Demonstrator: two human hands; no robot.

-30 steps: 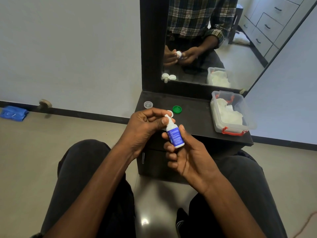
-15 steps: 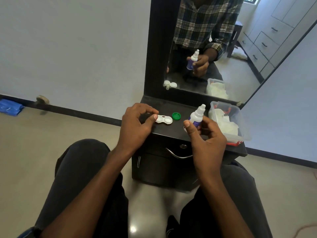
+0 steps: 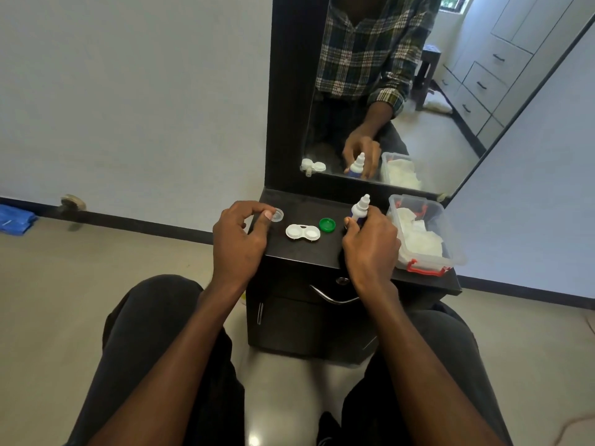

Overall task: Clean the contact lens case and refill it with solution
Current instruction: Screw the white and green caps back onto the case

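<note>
so the open lens case sat mid-cabinet top, between both hands, long axis running left-right. left hand pinched the clear cap near the back left corner, right hand gripped the upright solution bottle, nozzle up, green cap just beside the case

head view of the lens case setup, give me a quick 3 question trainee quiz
1. True or false: the white twin-well contact lens case lies on the dark vanity top with both wells uncovered.
2. Which hand grips the small white and blue solution bottle? A) left hand B) right hand
3. Fill in: the left hand touches the small ____ plastic cap with its thumb and forefinger.

Key: 1 true. 2 B, the right hand. 3 clear.
</note>
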